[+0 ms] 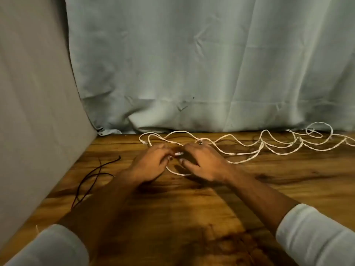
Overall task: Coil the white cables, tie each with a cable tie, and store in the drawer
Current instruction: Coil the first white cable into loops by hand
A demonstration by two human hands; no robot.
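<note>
Long white cables (249,148) lie in loose waves across the back of the wooden table (192,208), running from the middle to the right edge. My left hand (151,166) pinches a white cable end at its fingertips. My right hand (203,162) sits close beside it with fingers curled over the same cable. A small loop of white cable (178,173) curves on the table below and between both hands. Thin dark cable ties (90,179) lie on the table to the left. No drawer is in view.
A pale blue-grey cloth (192,64) hangs along the table's back edge. A grey fabric panel (28,112) closes off the left side. Both forearms reach in from the bottom, in white sleeves.
</note>
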